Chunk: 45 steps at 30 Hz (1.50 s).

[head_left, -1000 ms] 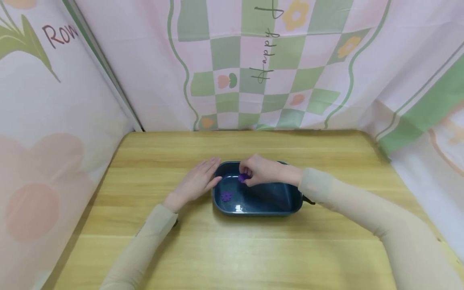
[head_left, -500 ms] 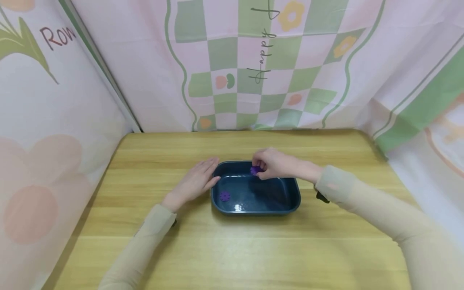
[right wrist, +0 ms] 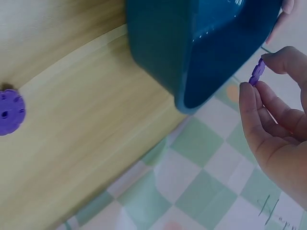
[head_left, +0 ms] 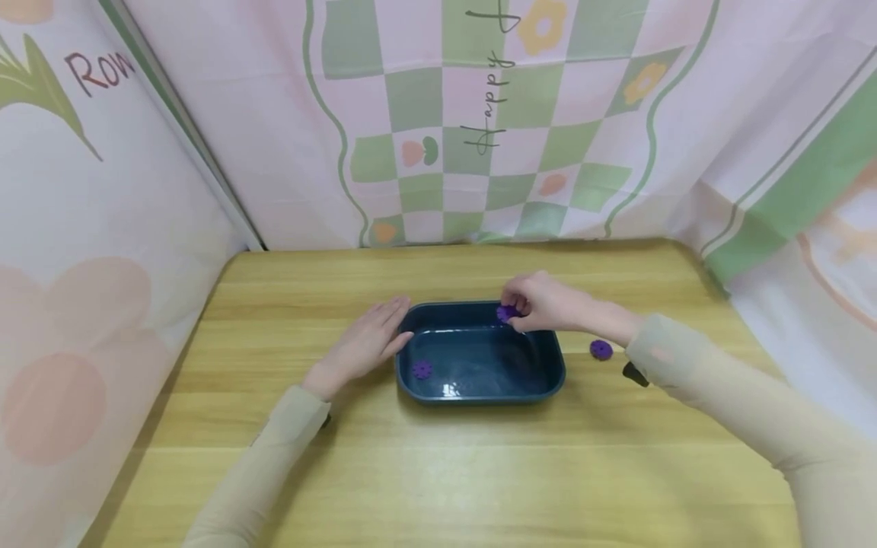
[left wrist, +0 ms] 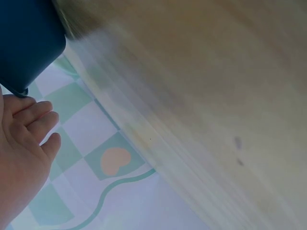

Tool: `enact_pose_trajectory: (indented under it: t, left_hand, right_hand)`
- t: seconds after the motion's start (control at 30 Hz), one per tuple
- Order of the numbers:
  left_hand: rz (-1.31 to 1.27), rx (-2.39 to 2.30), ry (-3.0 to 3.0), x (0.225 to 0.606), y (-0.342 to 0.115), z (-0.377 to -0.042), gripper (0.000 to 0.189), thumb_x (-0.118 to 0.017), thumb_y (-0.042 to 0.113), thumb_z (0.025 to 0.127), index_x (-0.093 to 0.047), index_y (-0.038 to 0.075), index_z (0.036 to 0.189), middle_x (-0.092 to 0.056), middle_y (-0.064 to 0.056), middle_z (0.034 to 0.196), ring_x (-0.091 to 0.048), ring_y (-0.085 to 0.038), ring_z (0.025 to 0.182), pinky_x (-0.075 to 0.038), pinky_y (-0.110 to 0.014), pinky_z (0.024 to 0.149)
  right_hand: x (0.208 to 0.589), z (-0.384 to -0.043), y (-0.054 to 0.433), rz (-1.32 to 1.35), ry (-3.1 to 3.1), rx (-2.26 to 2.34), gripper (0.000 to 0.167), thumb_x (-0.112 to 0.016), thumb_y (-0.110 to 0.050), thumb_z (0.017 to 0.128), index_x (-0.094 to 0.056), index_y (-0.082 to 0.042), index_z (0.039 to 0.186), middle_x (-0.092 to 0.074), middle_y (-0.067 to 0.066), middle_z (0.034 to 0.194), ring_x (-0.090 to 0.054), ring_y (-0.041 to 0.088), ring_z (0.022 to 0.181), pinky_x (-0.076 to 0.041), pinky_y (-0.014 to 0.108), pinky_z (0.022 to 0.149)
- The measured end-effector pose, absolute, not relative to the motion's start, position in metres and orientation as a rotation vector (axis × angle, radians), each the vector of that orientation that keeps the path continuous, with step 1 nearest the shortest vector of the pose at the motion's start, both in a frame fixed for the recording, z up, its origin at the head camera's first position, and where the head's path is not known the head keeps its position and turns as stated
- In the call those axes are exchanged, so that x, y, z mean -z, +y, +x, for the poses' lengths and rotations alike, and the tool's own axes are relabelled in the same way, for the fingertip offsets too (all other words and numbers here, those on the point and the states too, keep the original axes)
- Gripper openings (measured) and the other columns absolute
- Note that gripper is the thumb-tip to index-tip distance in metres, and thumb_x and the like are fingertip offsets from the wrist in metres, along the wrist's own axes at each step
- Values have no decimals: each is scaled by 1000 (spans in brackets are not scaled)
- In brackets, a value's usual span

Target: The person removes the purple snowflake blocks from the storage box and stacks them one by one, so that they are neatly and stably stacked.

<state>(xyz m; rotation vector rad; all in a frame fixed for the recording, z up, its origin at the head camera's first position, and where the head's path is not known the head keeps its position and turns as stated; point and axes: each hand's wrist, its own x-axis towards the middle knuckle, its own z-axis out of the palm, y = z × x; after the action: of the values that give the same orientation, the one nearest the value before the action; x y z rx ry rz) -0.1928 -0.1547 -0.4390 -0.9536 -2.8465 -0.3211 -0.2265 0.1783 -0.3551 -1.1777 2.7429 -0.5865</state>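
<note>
A dark blue rectangular box (head_left: pixel 479 397) stands on the wooden table, its top uncovered. My left hand (head_left: pixel 359 350) rests against its left end, fingers extended along the rim. Between thumb and fingertips, my right hand (head_left: pixel 551 303) pinches a purple notched disc (head_left: pixel 506 313) above the far right part of the box; the right wrist view shows that pinched disc (right wrist: pixel 257 72) almost edge-on. Another purple notched disc (head_left: pixel 422 370) lies flat on the box floor near the left end. To the right of the box, a third purple disc (head_left: pixel 601 349) lies on the table, beneath the right forearm's near side.
The wooden table (head_left: pixel 438 472) reaches forward to a patterned curtain (head_left: pixel 466 137) at its back edge. More printed cloth (head_left: pixel 103 304) hangs along the left side, and a further curtain (head_left: pixel 795 228) hangs on the right. A dark wrist strap piece (head_left: pixel 636 374) hangs under the right cuff.
My right hand has moved right and slightly away across the box, still pinching the disc. The disc on the table has come out from behind the right arm. My left hand stays at the box.
</note>
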Motion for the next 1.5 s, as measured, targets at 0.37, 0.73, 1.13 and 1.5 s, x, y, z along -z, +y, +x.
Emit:
enact_pose_trajectory:
  t: [0.37, 0.73, 1.13, 1.5]
  left_hand:
    - [-957, 332, -2846, 442, -154, -193, 61, -44, 38, 106, -36, -2, 151, -38, -19, 157, -37, -32, 148, -31, -49, 123]
    - [-963, 363, -2848, 442, -153, -194, 61, -44, 38, 106, -36, -2, 151, -38, -19, 157, -37, -33, 147, -31, -50, 123]
    - [-963, 357, -2832, 444, -153, -195, 61, -45, 38, 105, -38, -3, 150, -39, -19, 157, -38, -33, 147, -32, -51, 122]
    - [-968, 355, -2843, 441, -153, -194, 61, -44, 38, 106, -37, -3, 150, -39, -20, 157, -37, -33, 147, -32, -50, 123]
  right_hand:
    - [355, -220, 213, -1088, 2822, 638, 16, -76, -5, 77, -70, -2, 91, -72, 8, 85, -67, 14, 74, -60, 27, 65]
    - [360, -215, 239, -955, 2884, 656, 18, -75, -2, 75, -70, -2, 93, -72, 8, 85, -66, 15, 76, -60, 25, 66]
    - [368, -206, 267, -857, 2917, 726, 16, -76, 0, 74, -70, -2, 89, -73, 7, 83, -67, 14, 73, -60, 23, 64]
    - [390, -196, 285, -736, 2906, 732, 16, -75, -2, 74, -69, -2, 89, -73, 7, 83, -68, 14, 73, -60, 21, 64]
